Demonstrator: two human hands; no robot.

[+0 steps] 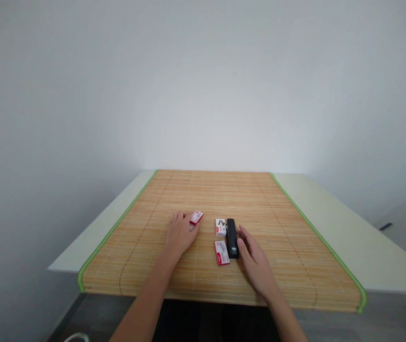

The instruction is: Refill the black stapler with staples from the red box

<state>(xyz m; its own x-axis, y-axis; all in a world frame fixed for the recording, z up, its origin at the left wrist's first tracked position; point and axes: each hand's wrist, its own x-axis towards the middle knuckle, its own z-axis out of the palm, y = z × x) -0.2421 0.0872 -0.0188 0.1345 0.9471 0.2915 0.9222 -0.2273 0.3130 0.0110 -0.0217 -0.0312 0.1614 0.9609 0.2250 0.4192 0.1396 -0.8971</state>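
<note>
My left hand [181, 233] is closed on a small red-and-white staple box [196, 217], held tilted between thumb and fingers left of the other things. A black stapler [232, 239] lies lengthwise on the mat. Along its right side rests my right hand [255, 261], thumb and fingers apart, with the fingertips at the stapler's edge; whether they press on it I cannot tell. Close to the stapler's upper left is a small white box [220, 227] with a dark picture on it. Below that box, a flat red-and-white box [222, 252] lies at a slight slant.
A bamboo mat [203, 190] with green edging covers the middle of a white table [331, 213] and hangs to its front edge. A pale wall [203, 95] stands behind the table. On the floor at lower left is part of a white cable [77, 336].
</note>
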